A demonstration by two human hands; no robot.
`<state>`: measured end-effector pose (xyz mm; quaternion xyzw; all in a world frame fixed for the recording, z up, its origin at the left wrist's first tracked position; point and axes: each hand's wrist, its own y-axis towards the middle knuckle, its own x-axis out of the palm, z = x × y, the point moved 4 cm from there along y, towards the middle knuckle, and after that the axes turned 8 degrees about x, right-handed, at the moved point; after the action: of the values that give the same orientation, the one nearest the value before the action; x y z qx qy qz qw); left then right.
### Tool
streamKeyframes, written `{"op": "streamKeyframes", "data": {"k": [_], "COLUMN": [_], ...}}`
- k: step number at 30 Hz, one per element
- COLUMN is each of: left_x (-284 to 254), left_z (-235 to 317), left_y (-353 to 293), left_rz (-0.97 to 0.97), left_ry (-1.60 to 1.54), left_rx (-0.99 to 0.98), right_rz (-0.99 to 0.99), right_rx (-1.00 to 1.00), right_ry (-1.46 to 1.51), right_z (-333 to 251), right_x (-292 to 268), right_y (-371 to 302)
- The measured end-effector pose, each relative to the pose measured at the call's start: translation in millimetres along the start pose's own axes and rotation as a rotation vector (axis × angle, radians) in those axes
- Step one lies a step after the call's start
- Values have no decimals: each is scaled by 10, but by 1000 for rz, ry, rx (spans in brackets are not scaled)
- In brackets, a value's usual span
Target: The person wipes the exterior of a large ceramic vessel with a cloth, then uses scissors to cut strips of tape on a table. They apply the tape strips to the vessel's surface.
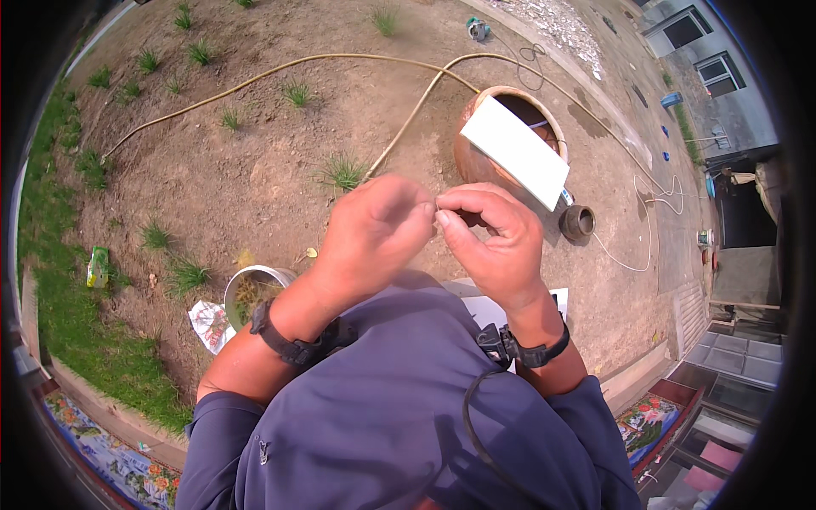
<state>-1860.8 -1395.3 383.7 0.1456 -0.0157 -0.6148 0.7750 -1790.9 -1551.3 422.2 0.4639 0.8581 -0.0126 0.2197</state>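
Note:
Both hands are raised close together in front of my chest, fingertips almost meeting. My left hand [378, 231] is curled closed and slightly blurred. My right hand [503, 242] pinches thumb and forefinger together, its other fingers bent. Whatever lies between the fingertips, if anything, is too small to make out. Black straps circle both wrists. Below my left forearm stands a white bucket [230, 299] holding greenish-yellow plant matter. Past my right hand, a white rectangular board [514, 151] lies slanted across the mouth of a large brown jar [470, 163].
A small dark pot [577, 223] sits beside the jar. One yellowish hose [340, 57] snakes over bare soil with several grass tufts. Crumpled white packaging [209, 323] lies by the bucket, and a green-yellow packet [99, 267] rests farther left. A building [722, 110] stands at right.

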Motion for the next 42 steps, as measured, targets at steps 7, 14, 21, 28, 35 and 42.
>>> {"op": "streamKeyframes", "data": {"k": [7,14,21,28,35,42], "left_x": [15,27,11,-16,-8,-11], "left_z": [-12,-12,9,-22,-2,-49], "left_y": [-5,10,30,35,53,57], "left_rz": [-3,-6,-5,-8,63,65], "left_ry": [-36,-63,-95,-65,-133,-49], "left_rx": [3,-43,-37,-14,-71,-13], "right_rz": [11,83,96,75,65,68], "right_rx": [3,-158,-215,-237,-157,-93], "right_ry": [43,-137,-170,-192,-180,-131], "right_z": [66,16,0,-9,42,101], "right_x": [-1,-2,-2,17,41,80], "right_y": [-7,-2,23,48,69,79]}}
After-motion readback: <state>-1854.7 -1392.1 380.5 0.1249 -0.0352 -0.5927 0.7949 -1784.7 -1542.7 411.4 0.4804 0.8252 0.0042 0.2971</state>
